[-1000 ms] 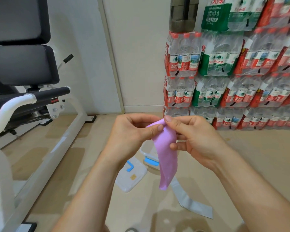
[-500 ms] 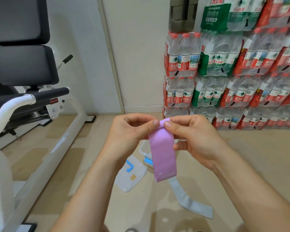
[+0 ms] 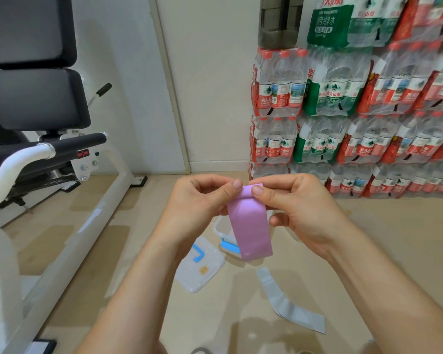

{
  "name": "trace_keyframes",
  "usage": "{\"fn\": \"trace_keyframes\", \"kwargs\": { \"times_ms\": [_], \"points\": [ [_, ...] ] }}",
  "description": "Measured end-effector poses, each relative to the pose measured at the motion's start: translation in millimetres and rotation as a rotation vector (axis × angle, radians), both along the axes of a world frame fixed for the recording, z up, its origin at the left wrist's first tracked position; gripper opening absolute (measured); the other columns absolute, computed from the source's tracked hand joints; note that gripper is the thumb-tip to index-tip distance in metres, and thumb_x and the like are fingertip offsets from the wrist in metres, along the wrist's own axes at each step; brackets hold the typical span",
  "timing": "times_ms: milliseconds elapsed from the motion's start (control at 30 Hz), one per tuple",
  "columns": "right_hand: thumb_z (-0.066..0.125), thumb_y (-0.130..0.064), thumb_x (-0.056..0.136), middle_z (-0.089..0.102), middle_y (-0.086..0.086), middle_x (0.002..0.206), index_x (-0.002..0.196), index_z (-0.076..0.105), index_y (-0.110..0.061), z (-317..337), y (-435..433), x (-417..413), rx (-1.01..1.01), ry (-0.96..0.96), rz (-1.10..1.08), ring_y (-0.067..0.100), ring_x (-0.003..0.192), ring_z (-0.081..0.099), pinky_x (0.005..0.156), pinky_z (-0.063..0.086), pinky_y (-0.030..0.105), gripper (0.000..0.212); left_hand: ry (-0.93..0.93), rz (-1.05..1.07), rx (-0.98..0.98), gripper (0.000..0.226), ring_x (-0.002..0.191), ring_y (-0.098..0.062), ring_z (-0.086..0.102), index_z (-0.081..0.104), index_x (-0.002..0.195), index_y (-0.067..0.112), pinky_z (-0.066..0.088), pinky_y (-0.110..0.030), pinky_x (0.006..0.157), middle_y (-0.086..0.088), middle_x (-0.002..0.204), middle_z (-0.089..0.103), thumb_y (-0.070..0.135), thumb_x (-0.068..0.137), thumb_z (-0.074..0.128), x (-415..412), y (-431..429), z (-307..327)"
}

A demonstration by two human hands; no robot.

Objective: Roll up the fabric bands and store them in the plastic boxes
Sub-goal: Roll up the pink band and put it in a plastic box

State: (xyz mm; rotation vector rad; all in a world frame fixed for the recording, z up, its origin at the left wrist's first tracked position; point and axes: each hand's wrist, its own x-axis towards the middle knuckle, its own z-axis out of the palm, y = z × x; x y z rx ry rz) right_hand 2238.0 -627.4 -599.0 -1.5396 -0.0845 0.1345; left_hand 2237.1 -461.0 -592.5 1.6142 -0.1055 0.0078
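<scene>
Hanging flat and smooth between both hands, a lilac fabric band (image 3: 251, 226) is pinched at its folded top by the left hand (image 3: 200, 205) and right hand (image 3: 299, 208), partly hiding the clear plastic box (image 3: 221, 229) on the floor.

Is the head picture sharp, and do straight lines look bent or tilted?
Head view: the purple band, left hand and right hand are sharp; the wide lens tilts the wall trim and bottle packs; light is soft, shadows faint.

Both hands (image 3: 248, 208) pinch the purple band (image 3: 251, 226) (hanging flat).
</scene>
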Motion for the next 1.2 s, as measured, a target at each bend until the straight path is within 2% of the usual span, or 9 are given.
{"fn": "trace_keyframes", "kwargs": {
  "times_ms": [133, 233, 367, 567, 667, 867, 1000, 1100, 1200],
  "points": [
    [0.07, -0.017, 0.082, 0.076, 0.006, 0.087, 0.091, 0.075, -0.016, 0.2, -1.1, -0.1, -0.047, 0.001, 0.016, 0.01, 0.076, 0.066, 0.049, 0.042, 0.02, 0.01, -0.02, 0.029, 0.016, 0.011, 0.072, -0.02, 0.069, 0.075, 0.08, 0.005, 0.057, -0.043, 0.077, -0.012, 0.078, 0.074, 0.014, 0.075, 0.075, 1.3, 0.5, -0.2],
    [0.07, -0.024, 0.082, 0.076, 0.001, 0.087, 0.091, 0.075, -0.019, 0.0, -2.2, -0.2, -0.078, -0.001, 0.042, 0.009, 0.077, 0.066, 0.057, 0.04, 0.024, 0.012, -0.029, 0.032, 0.017, 0.02, 0.07, -0.018, 0.069, 0.075, 0.079, 0.006, 0.057, -0.037, 0.074, -0.009, 0.075, 0.074, 0.021, 0.065, 0.078, 2.2, 0.9, -1.2],
    [0.071, -0.022, 0.082, 0.076, 0.004, 0.087, 0.092, 0.075, -0.017, -1.5, -2.0, 0.9, -0.106, -0.021, 0.035, 0.009, 0.075, 0.065, 0.056, 0.04, 0.022, 0.012, -0.034, 0.023, 0.042, 0.013, 0.071, -0.016, 0.069, 0.074, 0.08, 0.007, 0.057, -0.032, 0.072, -0.009, 0.076, 0.074, 0.015, 0.07, 0.078, 3.4, 1.3, -3.2],
    [0.074, -0.014, 0.078, 0.074, 0.008, 0.087, 0.091, 0.075, -0.013, -2.6, -3.4, 3.7, -0.052, -0.026, -0.003, 0.007, 0.071, 0.061, 0.05, 0.04, 0.015, 0.013, -0.028, -0.026, 0.129, 0.017, 0.078, -0.023, 0.067, 0.076, 0.086, 0.01, 0.055, -0.045, 0.078, -0.012, 0.085, 0.075, 0.025, 0.08, 0.072, 1.1, -0.7, -3.0],
    [0.074, -0.013, 0.078, 0.074, 0.015, 0.094, 0.09, 0.074, -0.012, -3.3, -3.7, 4.1, -0.044, -0.028, -0.001, 0.01, 0.074, 0.06, 0.055, 0.041, 0.019, 0.012, -0.033, -0.015, 0.112, 0.016, 0.077, -0.025, 0.067, 0.076, 0.085, 0.009, 0.055, -0.048, 0.077, -0.014, 0.084, 0.075, 0.024, 0.078, 0.073, 1.6, -1.5, -2.3],
    [0.07, -0.024, 0.083, 0.076, 0.008, 0.09, 0.092, 0.074, -0.014, -5.2, -3.8, 4.4, -0.114, -0.037, 0.036, 0.014, 0.078, 0.066, 0.069, 0.042, 0.031, 0.014, -0.033, -0.009, 0.093, 0.011, 0.075, -0.02, 0.07, 0.076, 0.084, 0.01, 0.055, -0.034, 0.071, -0.011, 0.08, 0.076, 0.015, 0.074, 0.077, 2.4, -0.6, -3.4],
    [0.074, -0.017, 0.079, 0.073, 0.001, 0.075, 0.089, 0.075, -0.013, -5.6, -3.8, 5.0, -0.11, -0.065, 0.007, 0.005, 0.064, 0.06, 0.06, 0.04, 0.023, 0.01, -0.039, -0.032, 0.064, 0.012, 0.074, -0.015, 0.072, 0.075, 0.084, 0.01, 0.055, -0.021, 0.068, -0.007, 0.079, 0.076, 0.009, 0.073, 0.077, 1.8, 0.1, -4.2],
    [0.076, -0.016, 0.077, 0.075, 0.006, 0.08, 0.088, 0.076, -0.013, -5.6, -3.8, 5.5, -0.088, -0.074, 0.0, 0.009, 0.07, 0.062, 0.064, 0.043, 0.026, 0.011, -0.031, -0.047, 0.057, 0.011, 0.079, -0.019, 0.073, 0.074, 0.086, 0.01, 0.057, -0.026, 0.073, -0.008, 0.082, 0.076, 0.011, 0.075, 0.076, 1.8, 0.1, -3.5],
    [0.077, -0.016, 0.076, 0.075, 0.014, 0.09, 0.087, 0.076, -0.013, -6.2, -4.8, 6.1, -0.062, -0.079, -0.013, 0.024, 0.084, 0.067, 0.08, 0.048, 0.042, 0.012, -0.027, -0.064, 0.084, 0.015, 0.089, -0.028, 0.071, 0.075, 0.09, 0.009, 0.056, -0.041, 0.08, -0.011, 0.088, 0.076, 0.02, 0.082, 0.071, 1.1, -0.7, -3.0]
  ]
}}
